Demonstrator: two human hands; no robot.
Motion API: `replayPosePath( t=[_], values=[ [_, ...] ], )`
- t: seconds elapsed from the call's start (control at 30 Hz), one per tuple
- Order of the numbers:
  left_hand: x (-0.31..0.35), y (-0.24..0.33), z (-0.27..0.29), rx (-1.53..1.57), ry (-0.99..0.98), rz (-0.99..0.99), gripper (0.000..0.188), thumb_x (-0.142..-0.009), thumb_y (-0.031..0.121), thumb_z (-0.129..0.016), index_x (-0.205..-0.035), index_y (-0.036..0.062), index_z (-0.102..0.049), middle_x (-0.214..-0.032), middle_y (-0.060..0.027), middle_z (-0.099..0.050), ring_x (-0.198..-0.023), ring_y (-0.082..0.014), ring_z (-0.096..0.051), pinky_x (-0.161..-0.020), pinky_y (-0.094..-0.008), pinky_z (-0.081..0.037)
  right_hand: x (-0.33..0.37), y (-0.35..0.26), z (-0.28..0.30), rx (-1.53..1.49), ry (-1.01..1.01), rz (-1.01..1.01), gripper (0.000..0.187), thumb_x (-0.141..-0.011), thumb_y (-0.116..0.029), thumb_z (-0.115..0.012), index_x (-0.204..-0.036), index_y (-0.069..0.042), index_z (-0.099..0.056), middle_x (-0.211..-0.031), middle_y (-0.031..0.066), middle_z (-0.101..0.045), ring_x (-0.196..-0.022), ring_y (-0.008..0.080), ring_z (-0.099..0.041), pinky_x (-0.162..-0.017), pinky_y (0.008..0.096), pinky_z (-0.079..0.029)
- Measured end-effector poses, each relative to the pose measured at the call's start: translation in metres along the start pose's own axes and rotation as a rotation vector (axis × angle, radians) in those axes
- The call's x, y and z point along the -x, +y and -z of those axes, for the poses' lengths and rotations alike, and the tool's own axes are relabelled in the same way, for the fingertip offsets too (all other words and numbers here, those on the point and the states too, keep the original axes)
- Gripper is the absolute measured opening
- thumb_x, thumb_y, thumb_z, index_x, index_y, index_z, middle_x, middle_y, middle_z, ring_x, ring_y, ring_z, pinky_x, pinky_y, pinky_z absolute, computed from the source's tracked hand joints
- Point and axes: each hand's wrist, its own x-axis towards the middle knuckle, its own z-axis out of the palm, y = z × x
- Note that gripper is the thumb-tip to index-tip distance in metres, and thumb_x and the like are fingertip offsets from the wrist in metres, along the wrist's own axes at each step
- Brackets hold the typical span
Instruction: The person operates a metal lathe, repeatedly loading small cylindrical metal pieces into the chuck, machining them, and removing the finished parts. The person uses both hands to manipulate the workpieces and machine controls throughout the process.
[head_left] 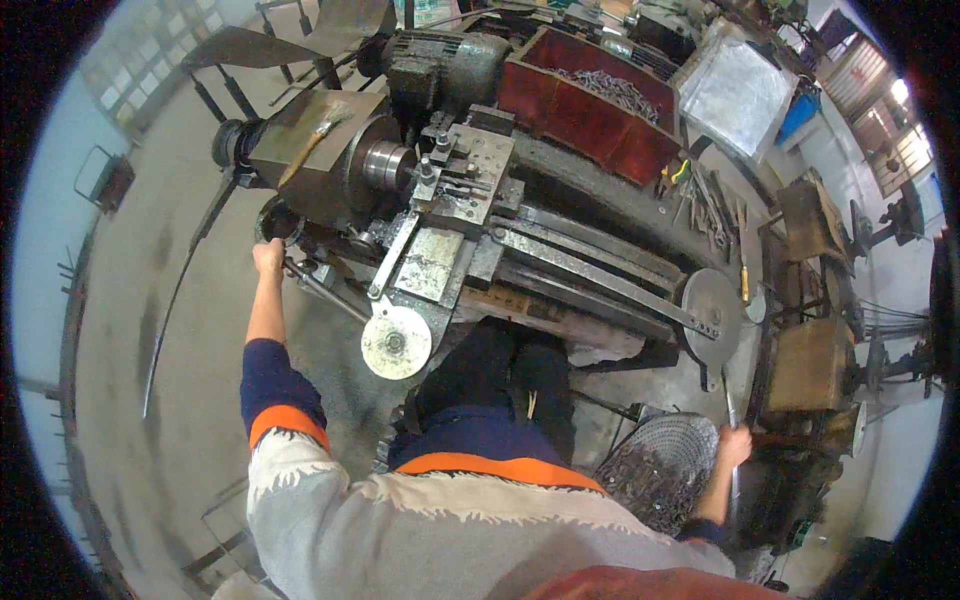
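Grey sweater [430, 530] nearest, at six o'clock, both arms reaching out around a metal lathe [465, 205] at twelve.
The left hand [268, 256], at nine o'clock, is curled beside the end of a metal rod [330, 293]; I cannot tell whether it grips it. The right hand [735, 445], at four o'clock, is closed around a metal bar [730, 400], near a basket [690, 428] of dark pieces; a red bin [580, 120] sits at one.

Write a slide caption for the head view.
At the lathe: left hand near the headstock, right hand around a bar, red bin of metal parts beyond.
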Motion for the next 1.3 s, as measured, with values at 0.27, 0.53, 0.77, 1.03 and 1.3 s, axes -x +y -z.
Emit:
replayPosePath(
  t=[0.27,0.53,0.77,1.03,1.3],
  values=[
    [0.003,-0.032,0.059,-0.029,0.01,-0.097,0.023,-0.061,0.01,-0.058,-0.077,-0.0069,-0.06,-0.067,-0.0149,-0.06,-0.058,-0.0219,-0.056,-0.056,-0.0335,-0.043,-0.075,0.022,-0.012,-0.003,-0.059,-0.006,0.041,-0.068,-0.035,-0.052,-0.085,0.002,-0.061,-0.088,0.0243,-0.062,-0.085,0.0412,-0.059,-0.075,0.0471,-0.046],
    [0.132,-0.061,0.153,0.392,0.271,0.059,0.022,-0.07,-0.004,-0.047,-0.091,-0.0115,-0.046,-0.074,-0.0159,-0.058,-0.06,-0.024,-0.061,-0.058,-0.0339,-0.049,0.003,0.019,-0.017,-0.019,-0.037,-0.092,0.041,-0.066,-0.032,-0.053,-0.082,0.005,-0.062,-0.087,0.0273,-0.061,-0.085,0.042,-0.06,-0.077,0.046,-0.047],
    [0.111,-0.073,0.133,0.493,0.369,0.049,0.028,-0.073,-0.006,-0.045,-0.099,-0.0134,-0.042,-0.078,-0.0204,-0.057,-0.063,-0.0274,-0.06,-0.062,-0.0355,-0.054,0.069,-0.037,0.03,-0.118,-0.088,-0.115,0.042,-0.067,-0.032,-0.048,-0.08,0.006,-0.061,-0.084,0.0298,-0.06,-0.083,0.0441,-0.059,-0.076,0.0472,-0.047],
    [0.107,-0.05,0.116,0.472,0.394,0.045,0.044,-0.07,-0.008,-0.044,-0.112,-0.018,-0.037,-0.082,-0.0213,-0.058,-0.065,-0.0274,-0.062,-0.061,-0.0316,-0.052,0.07,-0.033,0.02,-0.125,-0.121,-0.186,0.047,-0.066,-0.035,-0.047,-0.086,0.006,-0.058,-0.087,0.0301,-0.059,-0.086,0.0449,-0.058,-0.076,0.0481,-0.045],
    [0.103,-0.071,0.134,0.408,0.248,-0.004,0.011,-0.076,0.0,-0.049,-0.083,-0.0077,-0.046,-0.072,-0.0154,-0.054,-0.055,-0.0249,-0.056,-0.055,-0.0385,-0.055,0.052,-0.077,0.023,-0.168,0.034,-0.067,0.043,-0.065,-0.03,-0.055,-0.1,-0.006,-0.06,-0.093,0.0208,-0.062,-0.085,0.0401,-0.059,-0.075,0.0463,-0.046]
  ],
)
